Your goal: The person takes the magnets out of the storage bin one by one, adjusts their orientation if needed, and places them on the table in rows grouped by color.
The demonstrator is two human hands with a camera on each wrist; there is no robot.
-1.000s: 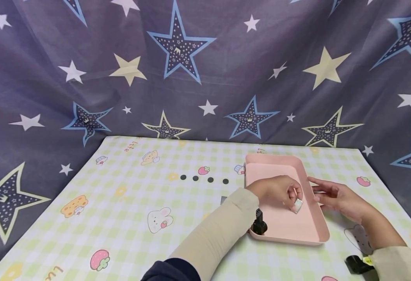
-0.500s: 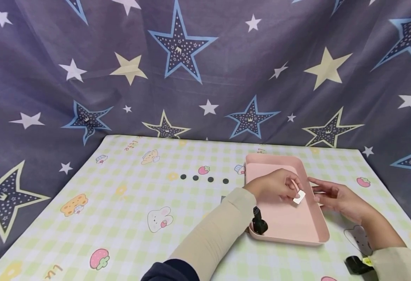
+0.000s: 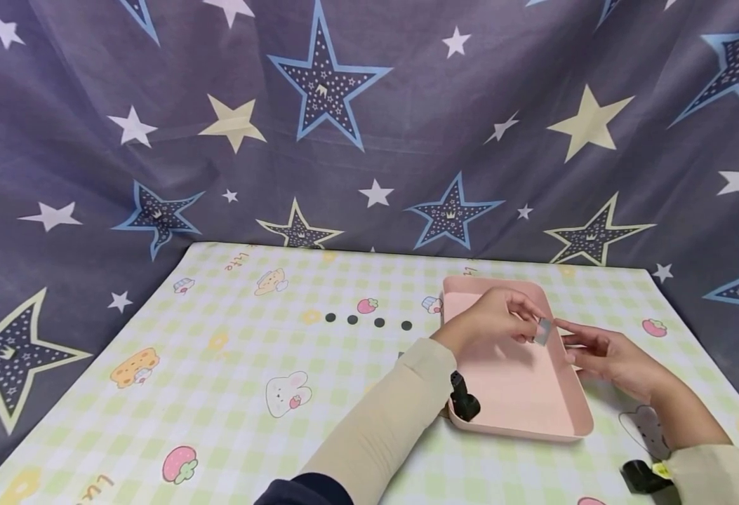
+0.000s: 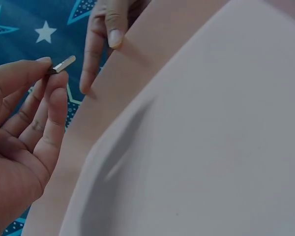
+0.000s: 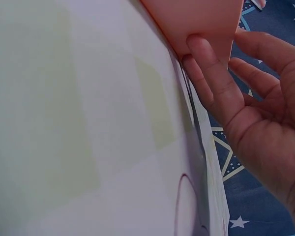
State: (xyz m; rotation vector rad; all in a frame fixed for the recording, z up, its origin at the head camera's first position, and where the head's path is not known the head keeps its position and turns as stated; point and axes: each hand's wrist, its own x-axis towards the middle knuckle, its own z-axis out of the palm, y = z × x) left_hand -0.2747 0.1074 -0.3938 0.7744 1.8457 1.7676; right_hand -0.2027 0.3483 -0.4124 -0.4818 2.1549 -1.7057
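Observation:
My left hand (image 3: 498,319) is over the right part of a shallow pink tray (image 3: 521,410). Between its thumb and fingertips it pinches a small, thin rectangular piece (image 3: 542,331), grey and shiny. Seen edge-on in the left wrist view, the piece (image 4: 62,65) has a pale side and a dark end; its exact kind is unclear. My right hand (image 3: 615,361) is at the tray's right side. In the right wrist view, the fingers of the right hand (image 5: 265,108) are extended and touch the tray's outer wall (image 5: 201,19).
Several black round discs (image 3: 379,322) lie in a row left of the tray. A small grey piece (image 3: 401,355) shows partly behind the left sleeve. A checked cloth with cartoon prints (image 3: 230,400) covers the table; a dark star-patterned curtain (image 3: 369,154) hangs behind.
My left hand has lifted and moved toward the tray's far right wall with the small piece, which has turned from its white face to a grey one. The right hand has stayed put.

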